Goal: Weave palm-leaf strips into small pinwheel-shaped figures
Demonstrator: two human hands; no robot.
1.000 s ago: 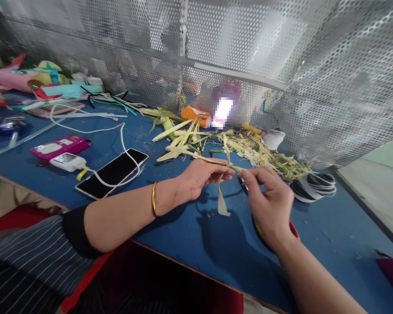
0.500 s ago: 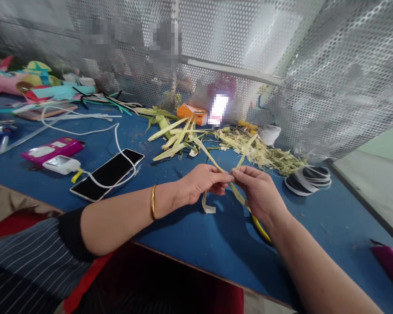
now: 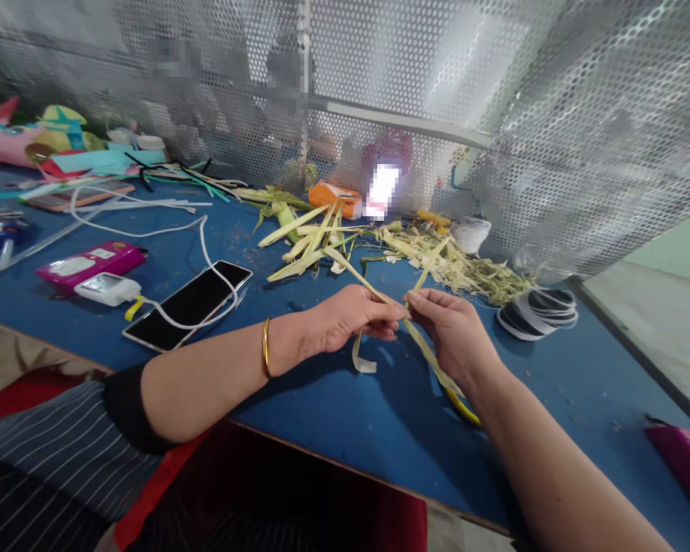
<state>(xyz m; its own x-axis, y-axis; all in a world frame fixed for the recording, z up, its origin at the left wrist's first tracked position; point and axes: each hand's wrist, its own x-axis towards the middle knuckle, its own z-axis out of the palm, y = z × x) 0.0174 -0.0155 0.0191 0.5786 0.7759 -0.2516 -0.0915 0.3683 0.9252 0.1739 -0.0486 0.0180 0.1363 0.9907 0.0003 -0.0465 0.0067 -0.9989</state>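
Pale corn husk strips (image 3: 357, 270) cross between my two hands above the blue table. My left hand (image 3: 353, 316), with a gold bangle at the wrist, pinches them where they meet. One end slants up and away to the left, and a short curled end (image 3: 366, 366) hangs below. My right hand (image 3: 449, 322) pinches beside the left fingertips. Another strip (image 3: 434, 262) rises from its fingers, and one (image 3: 425, 351) trails down below them. Near my right wrist lies a yellow curved handle or ring (image 3: 463, 406), partly hidden.
Loose husks (image 3: 307, 238) and a heap of shredded husk (image 3: 460, 264) lie beyond my hands. A black phone (image 3: 189, 307), a white cable (image 3: 205, 245) and a purple packet (image 3: 95, 264) are at left. At right sits a wound black-and-white roll (image 3: 537, 314). Perforated mesh (image 3: 414, 69) stands behind.
The right hand has shifted slightly away from the left, and the strip end slanting up left has swung a little further left. Both hands keep their pinch.
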